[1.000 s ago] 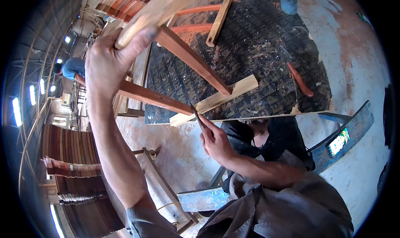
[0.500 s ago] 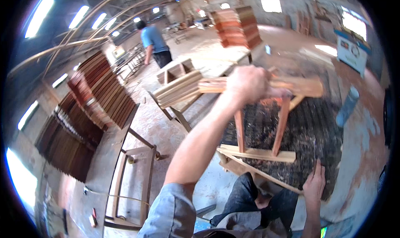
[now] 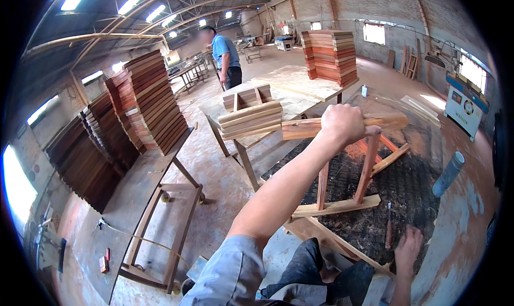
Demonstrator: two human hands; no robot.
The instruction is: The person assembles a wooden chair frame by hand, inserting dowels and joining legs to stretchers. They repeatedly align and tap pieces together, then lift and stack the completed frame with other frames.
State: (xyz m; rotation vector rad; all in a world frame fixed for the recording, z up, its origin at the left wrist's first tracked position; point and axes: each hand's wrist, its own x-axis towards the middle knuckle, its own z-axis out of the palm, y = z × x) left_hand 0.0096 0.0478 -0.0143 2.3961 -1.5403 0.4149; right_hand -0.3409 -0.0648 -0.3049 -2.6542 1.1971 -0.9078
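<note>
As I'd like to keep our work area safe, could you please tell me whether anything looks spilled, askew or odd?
Mainly the mess: reddish dust is strewn over the far part of the black board, behind the wooden frame that the left hand grips, so it looks unswept. Nothing looks plainly broken.

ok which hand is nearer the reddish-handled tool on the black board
Right: right hand is just right of the tool; left hand is farther off, ahead-left, gripping a wooden rail.
</note>
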